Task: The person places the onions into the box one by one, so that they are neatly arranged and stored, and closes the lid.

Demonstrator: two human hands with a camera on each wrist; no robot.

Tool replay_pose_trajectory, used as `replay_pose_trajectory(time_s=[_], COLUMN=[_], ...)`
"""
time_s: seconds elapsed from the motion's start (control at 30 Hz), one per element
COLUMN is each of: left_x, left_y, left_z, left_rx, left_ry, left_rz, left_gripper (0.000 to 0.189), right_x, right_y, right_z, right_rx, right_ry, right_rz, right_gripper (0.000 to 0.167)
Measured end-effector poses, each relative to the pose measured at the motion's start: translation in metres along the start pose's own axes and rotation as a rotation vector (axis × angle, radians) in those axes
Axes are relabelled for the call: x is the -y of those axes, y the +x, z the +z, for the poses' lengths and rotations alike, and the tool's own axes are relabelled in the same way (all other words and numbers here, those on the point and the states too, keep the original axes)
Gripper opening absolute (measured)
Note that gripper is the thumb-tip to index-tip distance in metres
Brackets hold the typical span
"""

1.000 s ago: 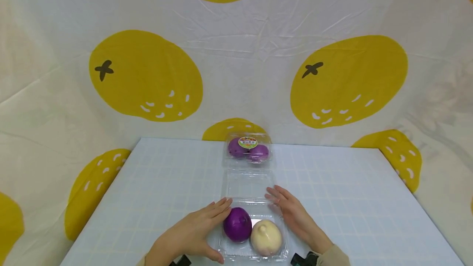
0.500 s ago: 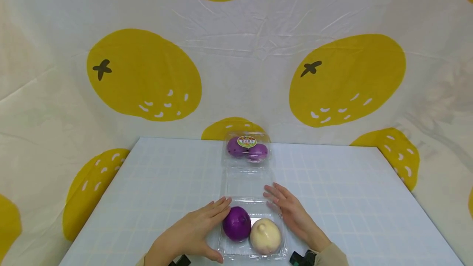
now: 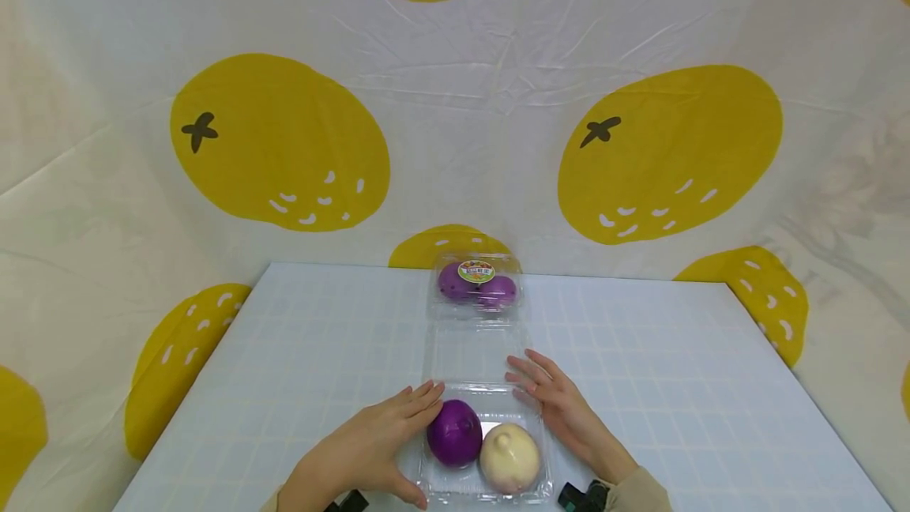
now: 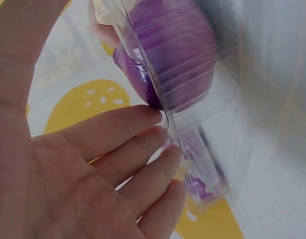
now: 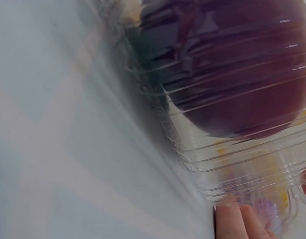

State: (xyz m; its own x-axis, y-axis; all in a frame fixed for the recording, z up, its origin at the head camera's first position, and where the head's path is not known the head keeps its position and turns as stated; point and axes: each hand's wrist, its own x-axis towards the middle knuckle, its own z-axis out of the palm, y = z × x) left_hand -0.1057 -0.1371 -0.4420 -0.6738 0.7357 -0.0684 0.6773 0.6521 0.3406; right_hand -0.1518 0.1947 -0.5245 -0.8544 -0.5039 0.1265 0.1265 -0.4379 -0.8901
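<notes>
A clear plastic clamshell box (image 3: 490, 495) lies with its lid (image 3: 472, 352) folded back, away from me. In its base sit a shiny purple onion (image 3: 454, 434) on the left and a cream, onion-shaped bulb (image 3: 509, 458) on the right. My left hand (image 3: 370, 441) is at the left side, fingers extended; in the left wrist view the fingertips (image 4: 155, 115) meet the box's rim beside a purple bulb. Along the right side lies my right hand (image 3: 572, 417), fingers loosely spread near the far right corner. Its fingertips (image 5: 230, 219) show by the ribbed wall in the right wrist view.
Behind the lid stands a closed clear box (image 3: 515, 308) with two purple round items and a label (image 3: 476, 272). Everything is on a pale checked tabletop (image 3: 640, 362). A white cloth (image 3: 472, 141) printed with yellow fruit hangs behind the table.
</notes>
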Motion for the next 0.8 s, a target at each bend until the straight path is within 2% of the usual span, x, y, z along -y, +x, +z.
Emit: replay_pose_trajectory(time_s=[0.3,0.5,0.8], left_x=[-0.0037,-0.0061,-0.0064], left_y=[-0.0010,-0.0014,-0.0020], left_z=[-0.0021,-0.0029,-0.0017], left_rx=[-0.006,-0.033,-0.034], left_ry=[0.041,0.075,0.089], left_rz=[0.007,0.025,0.030], left_gripper=[0.111,0.111,0.110], right_x=[0.0011,0.0024,0.0037], right_y=[-0.0011,-0.0010,0.0004], right_z=[-0.0013,0.0013,0.0038], right_rx=[0.054,0.017,-0.047], right_ry=[0.012,0.013,-0.030], right_rz=[-0.022,0.005,0.029], right_gripper=[0.059,0.059,0.062])
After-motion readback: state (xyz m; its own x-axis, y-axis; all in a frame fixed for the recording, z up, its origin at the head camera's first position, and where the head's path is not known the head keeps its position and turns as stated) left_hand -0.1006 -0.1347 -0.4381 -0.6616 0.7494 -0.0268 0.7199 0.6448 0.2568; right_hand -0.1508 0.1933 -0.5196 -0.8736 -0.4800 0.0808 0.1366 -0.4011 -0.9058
